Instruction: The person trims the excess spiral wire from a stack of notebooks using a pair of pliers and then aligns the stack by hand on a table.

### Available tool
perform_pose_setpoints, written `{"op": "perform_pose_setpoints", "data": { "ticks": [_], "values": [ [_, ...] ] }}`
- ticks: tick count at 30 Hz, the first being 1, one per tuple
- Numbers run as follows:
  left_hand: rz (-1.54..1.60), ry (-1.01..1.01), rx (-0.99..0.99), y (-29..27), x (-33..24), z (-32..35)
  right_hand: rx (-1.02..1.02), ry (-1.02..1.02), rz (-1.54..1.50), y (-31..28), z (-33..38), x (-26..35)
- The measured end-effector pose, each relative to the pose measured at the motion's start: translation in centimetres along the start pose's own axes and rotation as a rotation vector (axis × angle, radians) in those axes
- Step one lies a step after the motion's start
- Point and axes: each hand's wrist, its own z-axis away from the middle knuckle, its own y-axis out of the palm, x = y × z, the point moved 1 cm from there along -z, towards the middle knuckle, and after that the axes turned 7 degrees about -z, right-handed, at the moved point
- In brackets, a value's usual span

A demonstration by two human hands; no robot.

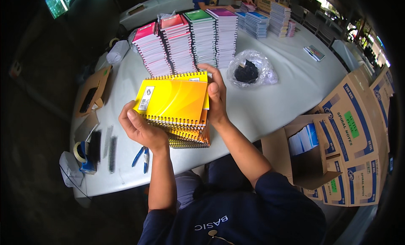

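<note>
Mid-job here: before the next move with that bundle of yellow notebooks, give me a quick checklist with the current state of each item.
1. Left hand supports the lower left edge of the stack of yellow and orange spiral-bound notebooks: ok.
2. Right hand has a grip on the stack's right edge, fingers over the top: ok.
3. Notebook edges aligned: not ok, the lower ones are offset from the top cover.
4. Bare white tabletop right of the stack: ok.
5. Clear plastic bag with dark contents apart from the hands: ok.
6. Number of notebooks held: cannot tell.
</note>
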Motion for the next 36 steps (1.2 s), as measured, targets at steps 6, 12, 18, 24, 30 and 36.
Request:
{"op": "perform_pose_setpoints", "data": {
  "ticks": [6,12,18,24,30,36],
  "values": [
    [-0.040,-0.135,0.030,0.0,-0.3,-0.3,0.088,-0.043,-0.144,0.2,-0.5,-0.1],
    [-0.275,-0.033,-0.044,-2.1,0.5,1.6,0.221,-0.054,0.044,-4.1,-2.2,-1.8],
    [-0.400,-0.570,0.207,-10.2,7.3,10.6,0.904,0.643,0.636,-15.2,0.9,-9.1],
    [-0.531,-0.590,0.720,-8.9,3.6,16.8,1.148,0.551,1.093,-12.9,4.5,-9.7],
    [-0.803,-0.427,0.738,-6.6,5.5,17.7,1.230,0.507,0.976,-12.4,3.9,-10.2],
    [-0.744,-0.422,0.702,-8.5,12.2,15.5,0.985,0.478,0.812,-9.4,5.6,-12.5]
  ]
}}
